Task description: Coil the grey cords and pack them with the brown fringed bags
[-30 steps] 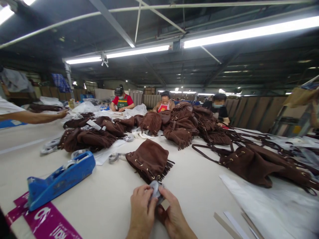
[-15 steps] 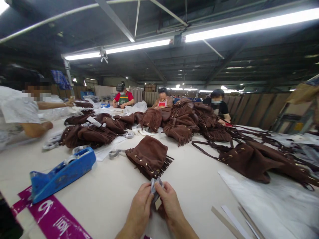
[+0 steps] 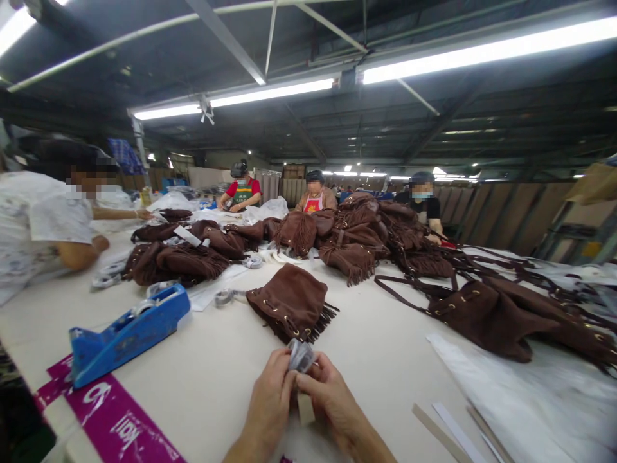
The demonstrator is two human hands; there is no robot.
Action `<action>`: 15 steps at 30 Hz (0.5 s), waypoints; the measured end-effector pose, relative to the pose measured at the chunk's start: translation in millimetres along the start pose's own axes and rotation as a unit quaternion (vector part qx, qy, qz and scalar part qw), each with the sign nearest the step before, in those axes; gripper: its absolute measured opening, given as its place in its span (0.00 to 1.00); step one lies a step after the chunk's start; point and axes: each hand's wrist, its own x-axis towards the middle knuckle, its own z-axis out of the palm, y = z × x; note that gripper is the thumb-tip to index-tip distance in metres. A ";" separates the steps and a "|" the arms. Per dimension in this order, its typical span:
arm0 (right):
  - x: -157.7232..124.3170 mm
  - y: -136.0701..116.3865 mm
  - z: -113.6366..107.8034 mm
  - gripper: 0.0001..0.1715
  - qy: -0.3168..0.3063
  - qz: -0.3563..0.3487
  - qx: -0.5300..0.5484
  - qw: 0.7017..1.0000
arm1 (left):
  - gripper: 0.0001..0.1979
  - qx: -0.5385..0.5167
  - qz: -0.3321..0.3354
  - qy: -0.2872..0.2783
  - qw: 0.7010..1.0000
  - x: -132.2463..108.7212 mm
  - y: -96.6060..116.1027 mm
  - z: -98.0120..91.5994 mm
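Observation:
Both hands meet just in front of a dark brown fringed bag [image 3: 292, 297] with gold eyelets. Between them sticks up a loop of grey, translucent plastic wrap [image 3: 301, 356]. My left hand [image 3: 270, 395] is closed on the left side of this wrap, thumb and fingers pinched together. On its right side, my right hand [image 3: 332, 395] pinches too, thumb across the front. A small beige tab [image 3: 305, 409] hangs below the fingertips. What lies inside the wrap, and whether it joins the bag, I cannot tell.
A blue tape dispenser [image 3: 130, 334] stands at left beside a purple printed strip [image 3: 120, 421]. Brown bags [image 3: 357, 231] are heaped across the table, more [image 3: 486, 315] lie at right. White sheeting [image 3: 520, 399] and thin strips [image 3: 438, 431] are near right. Several co-workers sit around.
The plastic wrap now shows as a wider loop above my fingers, and the beige tab shows more fully below. My right thumb has shifted left and down. The view has shifted slightly.

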 end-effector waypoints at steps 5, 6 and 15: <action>-6.3 -8.4 -2.9 0.21 -0.040 0.021 -0.032 0.998 | 0.09 0.020 0.004 -0.015 1.000 3.7 -3.5 -13.0; -5.2 -6.9 -3.2 0.18 -0.022 0.015 -0.050 0.998 | 0.10 -0.013 -0.005 -0.022 1.000 5.0 -3.3 -14.0; -6.8 -16.5 -3.7 0.15 0.058 0.017 -0.154 0.986 | 0.23 -0.344 -0.224 -0.064 0.910 16.1 -10.4 -25.5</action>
